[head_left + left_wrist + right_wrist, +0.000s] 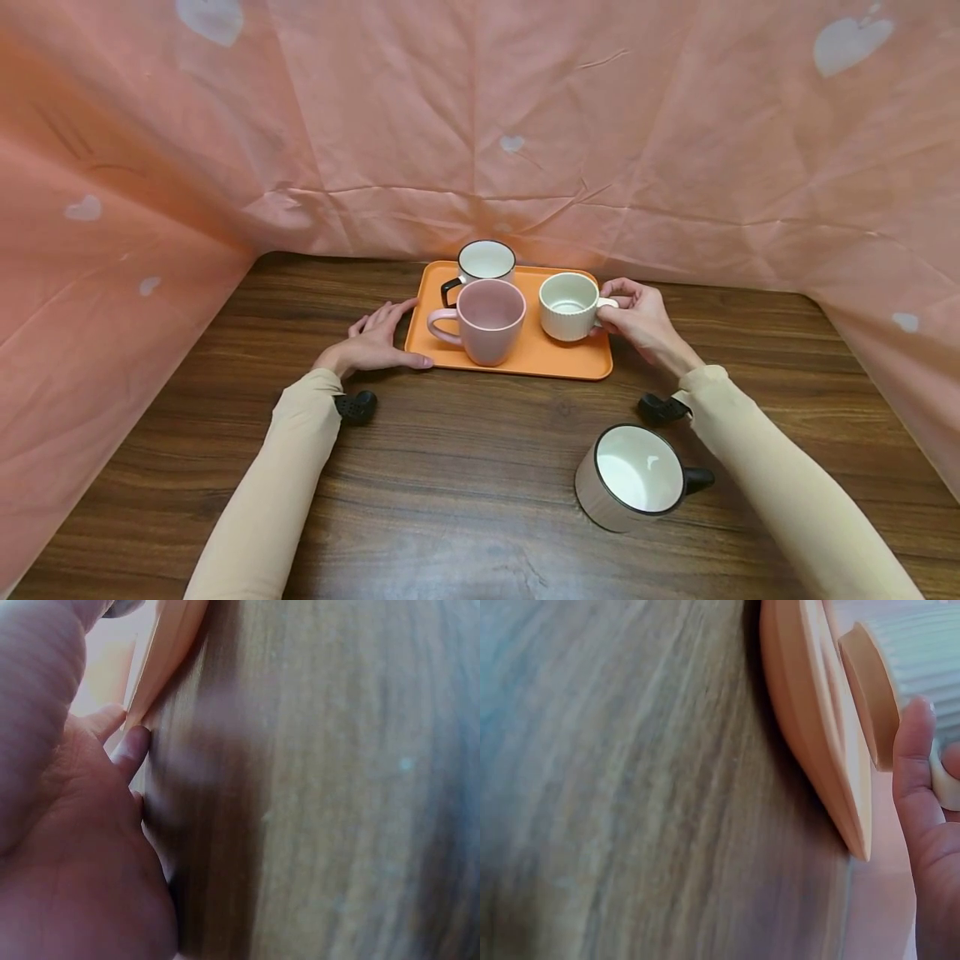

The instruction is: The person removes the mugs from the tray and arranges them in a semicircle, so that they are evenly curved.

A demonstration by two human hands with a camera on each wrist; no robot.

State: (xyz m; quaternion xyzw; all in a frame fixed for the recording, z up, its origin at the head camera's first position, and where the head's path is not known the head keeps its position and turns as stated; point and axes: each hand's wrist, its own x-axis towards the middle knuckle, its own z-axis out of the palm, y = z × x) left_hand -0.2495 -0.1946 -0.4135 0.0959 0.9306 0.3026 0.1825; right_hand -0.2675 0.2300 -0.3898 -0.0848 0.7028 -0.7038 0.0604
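My right hand (641, 321) pinches the handle of a small pale ribbed cup (567, 310) over the right part of an orange tray (555, 363). In the right wrist view the cup's base (870, 694) looks tipped or slightly lifted off the tray. My left hand (373, 340) rests at the tray's left end, fingers extended along the edge and thumb by the front left corner. A pink mug (491, 323) stands on the tray, handle to the left. Behind it is a white mug with black rim and handle (487, 260), partly hidden.
A larger pale mug with black rim and handle (630, 479) stands on the wooden table (465, 467) at front right, near my right forearm. Pink cloth (480, 125) with white hearts hangs at the back and both sides.
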